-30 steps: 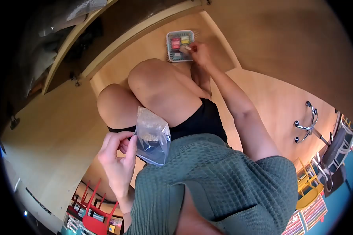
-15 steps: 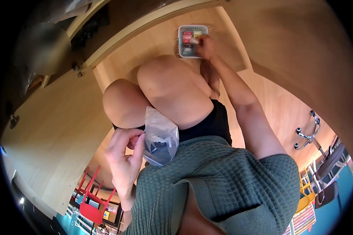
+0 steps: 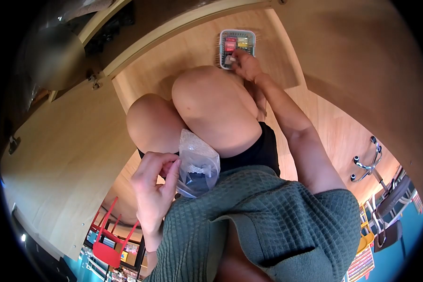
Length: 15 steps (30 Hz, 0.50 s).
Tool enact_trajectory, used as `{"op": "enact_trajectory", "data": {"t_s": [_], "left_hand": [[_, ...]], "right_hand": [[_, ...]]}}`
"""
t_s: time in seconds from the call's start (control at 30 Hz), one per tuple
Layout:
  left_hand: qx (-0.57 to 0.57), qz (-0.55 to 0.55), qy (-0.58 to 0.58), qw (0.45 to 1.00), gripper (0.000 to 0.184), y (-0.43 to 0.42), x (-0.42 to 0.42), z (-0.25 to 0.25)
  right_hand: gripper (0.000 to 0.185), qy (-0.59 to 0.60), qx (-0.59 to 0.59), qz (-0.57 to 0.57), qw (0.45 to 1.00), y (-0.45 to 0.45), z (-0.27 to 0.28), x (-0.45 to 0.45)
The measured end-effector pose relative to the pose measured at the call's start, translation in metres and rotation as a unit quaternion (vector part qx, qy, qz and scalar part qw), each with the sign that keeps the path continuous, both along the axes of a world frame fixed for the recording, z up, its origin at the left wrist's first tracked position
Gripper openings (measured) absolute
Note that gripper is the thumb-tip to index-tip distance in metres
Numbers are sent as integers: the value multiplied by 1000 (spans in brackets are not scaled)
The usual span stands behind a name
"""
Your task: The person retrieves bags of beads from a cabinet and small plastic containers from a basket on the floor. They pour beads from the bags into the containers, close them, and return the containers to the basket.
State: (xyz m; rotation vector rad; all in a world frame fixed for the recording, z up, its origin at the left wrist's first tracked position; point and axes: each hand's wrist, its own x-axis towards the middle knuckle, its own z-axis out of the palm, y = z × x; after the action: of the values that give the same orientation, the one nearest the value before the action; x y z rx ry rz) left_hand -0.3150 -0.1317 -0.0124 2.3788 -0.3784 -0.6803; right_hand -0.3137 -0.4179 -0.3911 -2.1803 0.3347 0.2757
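Between the thumb and fingers of my left hand I pinch the edge of a clear plastic bag, which hangs over my lap with something whitish, too unclear to name, inside. My right hand reaches past my knees to a small white basket on the floor. Its fingers are closed on a small pale block at the basket's near side. Small red packs and yellow ones lie in the basket; my hand hides part of the contents.
An open cabinet with a wooden rail stands ahead, a cabinet door at left and a wooden panel at right. Behind me are a red chair, a yellow chair and a chrome-legged office chair.
My right hand has shifted slightly down toward the basket's near side, with the pale block in its fingers. The whole view has moved a little; my left hand still holds the bag.
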Motion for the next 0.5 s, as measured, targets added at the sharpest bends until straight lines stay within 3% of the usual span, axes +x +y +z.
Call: {"op": "enact_trajectory", "data": {"t_s": [0.1, 0.4, 0.5], "left_hand": [[-2, 3, -2, 1000, 10, 3, 0, -3], [-10, 11, 14, 1000, 10, 6, 3, -9], [-7, 8, 21, 1000, 10, 5, 5, -10]], "right_hand": [[35, 17, 20, -28, 999, 7, -12, 3], [39, 0, 25, 34, 999, 1, -23, 15], [26, -107, -6, 18, 994, -3, -54, 16]]}}
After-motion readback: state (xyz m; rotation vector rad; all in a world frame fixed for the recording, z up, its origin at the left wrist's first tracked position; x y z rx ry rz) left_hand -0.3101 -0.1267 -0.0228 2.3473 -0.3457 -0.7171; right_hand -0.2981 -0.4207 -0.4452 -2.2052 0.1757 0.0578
